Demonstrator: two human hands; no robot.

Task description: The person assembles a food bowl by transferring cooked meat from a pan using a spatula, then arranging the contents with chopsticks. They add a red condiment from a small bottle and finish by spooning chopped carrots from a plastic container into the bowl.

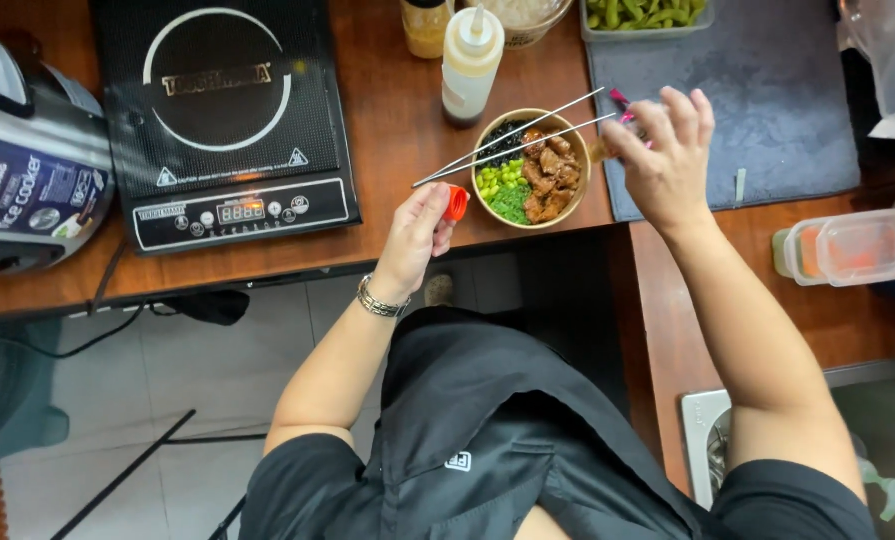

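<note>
A paper bowl [481,193] with brown meat, green beans, chopped greens and dark bits stands near the front edge of the wooden counter. Two metal chopsticks [508,138] lie across its rim. My left hand [413,240] is just left of the bowl and pinches a small orange cap [456,203]. My right hand [665,152] hovers at the bowl's right side, closed around a small bottle [601,150] tipped toward the food; most of the bottle is hidden by my fingers.
A black induction cooktop [223,120] and a rice cooker [28,160] sit to the left. A white squeeze bottle [471,60] and a jar [428,25] stand behind the bowl. A grey mat [768,100], a tub of green pods [643,15] and a lidded plastic box [853,248] are on the right.
</note>
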